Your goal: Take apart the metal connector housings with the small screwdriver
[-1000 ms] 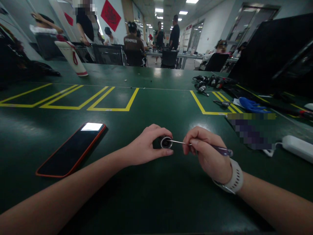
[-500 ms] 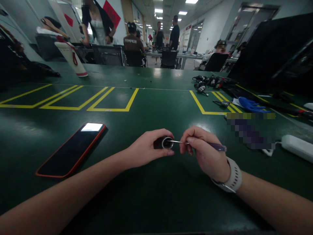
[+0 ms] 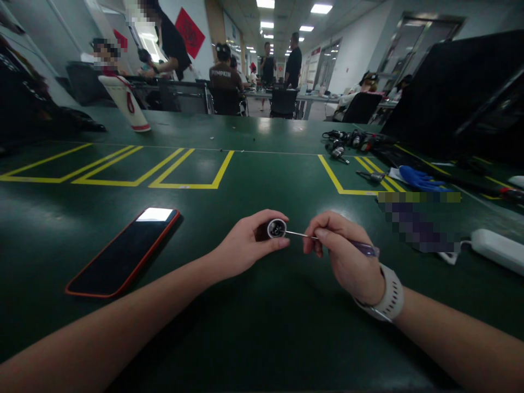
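My left hand (image 3: 243,240) is closed round a small dark cylindrical part (image 3: 277,228) with a silver rim, held between thumb and fingers. Its round open end faces me, and some inner detail shows, too small to name. My right hand (image 3: 341,251), with a pale watch strap on the wrist, grips a screwdriver (image 3: 364,249) by its translucent purple handle. The thin metal shaft points left, and its tip is at the right edge of the part's rim. Whether the tip touches the rim I cannot tell. Both hands are above the green table (image 3: 262,338).
A phone in an orange-red case (image 3: 123,254) lies left of my hands. Yellow tape outlines (image 3: 184,185) mark the table. At the right are dark metal tools (image 3: 338,147), a blue glove (image 3: 421,177) and a white power strip (image 3: 497,248). A white cup-like container (image 3: 125,103) leans at the back left.
The dark part has shifted slightly left and up with my left hand, and its open end faces me more. The screwdriver's tip has come out of the opening to its edge.
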`<state>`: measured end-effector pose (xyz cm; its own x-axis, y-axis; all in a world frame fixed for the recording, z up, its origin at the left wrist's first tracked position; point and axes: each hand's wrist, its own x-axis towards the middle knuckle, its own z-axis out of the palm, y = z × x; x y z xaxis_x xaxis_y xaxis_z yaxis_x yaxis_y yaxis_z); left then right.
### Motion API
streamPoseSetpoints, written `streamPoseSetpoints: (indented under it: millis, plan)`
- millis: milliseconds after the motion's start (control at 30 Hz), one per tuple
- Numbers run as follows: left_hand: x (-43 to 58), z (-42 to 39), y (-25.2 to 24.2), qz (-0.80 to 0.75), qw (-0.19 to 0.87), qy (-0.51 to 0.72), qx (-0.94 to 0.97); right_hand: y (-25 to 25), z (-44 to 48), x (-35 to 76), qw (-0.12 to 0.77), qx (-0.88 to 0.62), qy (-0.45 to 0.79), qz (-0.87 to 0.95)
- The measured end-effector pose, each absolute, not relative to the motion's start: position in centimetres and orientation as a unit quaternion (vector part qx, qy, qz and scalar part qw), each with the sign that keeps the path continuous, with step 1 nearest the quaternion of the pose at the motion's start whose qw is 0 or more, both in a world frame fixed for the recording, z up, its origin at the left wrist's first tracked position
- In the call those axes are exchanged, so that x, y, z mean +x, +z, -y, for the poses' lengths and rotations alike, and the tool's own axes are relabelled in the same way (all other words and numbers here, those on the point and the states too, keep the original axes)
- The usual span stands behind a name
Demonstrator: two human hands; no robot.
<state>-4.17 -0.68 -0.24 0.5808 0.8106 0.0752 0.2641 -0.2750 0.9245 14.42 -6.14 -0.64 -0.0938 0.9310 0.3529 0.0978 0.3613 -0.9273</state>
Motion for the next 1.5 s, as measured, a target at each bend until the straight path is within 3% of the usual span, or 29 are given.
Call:
streamPoseSetpoints:
  millis: [400, 833, 1167, 1500]
  plan:
    - [-4.0, 1.0, -0.1, -0.359, 0.566, 0.310, 0.675, -0.3, 6.4, 14.6, 0.507, -0.422, 0.330, 0.675]
    - [-4.0, 1.1, 0.0, -0.374, 0.580, 0.323, 0.647, 0.2, 6.7, 14.5, 0.483, -0.424, 0.279, 0.713]
    - [-3.5, 1.6, 0.3, -0.395, 0.604, 0.346, 0.599, 0.2, 6.8, 14.4, 0.431, -0.349, 0.092, 0.827]
    - [-3.3, 1.7, 0.2, -0.419, 0.590, 0.353, 0.594, 0.3, 6.8, 13.9, 0.415, -0.303, 0.055, 0.856]
